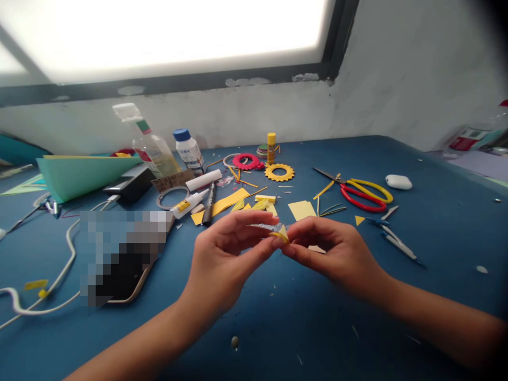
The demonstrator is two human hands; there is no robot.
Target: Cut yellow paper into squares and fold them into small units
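Note:
Between the fingertips of my left hand [234, 256] and my right hand [333, 251] is a small folded piece of yellow paper [282, 234]. Both hands pinch it above the blue table, thumbs and forefingers meeting around it. Part of the paper is covered by the fingers. Just beyond lie yellow paper squares [301, 210], a yellow paper strip [226, 203] and a black marker [209, 203]. To the right of my right hand rest scissors [363, 193] with red and yellow handles, a small yellow paper triangle [359, 220] and a compass [399, 243].
Left of my hands lies a phone [130, 264] with white cables [71, 243]. Farther back stand a clear bottle [153, 148], a blue-capped bottle [189, 152] and a glue stick [271, 148]. Red [238, 161] and yellow [270, 173] paper rings lie near the wall. A white earphone case [399, 182] sits at right.

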